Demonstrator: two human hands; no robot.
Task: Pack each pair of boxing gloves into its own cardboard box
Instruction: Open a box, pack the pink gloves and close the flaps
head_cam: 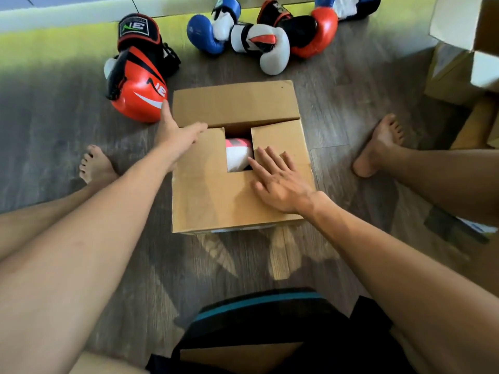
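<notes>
The cardboard box is plain tan. The glove inside it shows pink and white. The big glove is orange-red with black panels and a white streak. Other gloves are blue-and-white, white with a red-black mark, and red-and-black. The floor is grey-brown woodgrain.

The person wears dark shorts, probably black though the cloth is blurred, with a teal band across them near the waist. Both forearms are bare down to the left hand and right hand. Legs, left foot and right foot are bare.
</notes>
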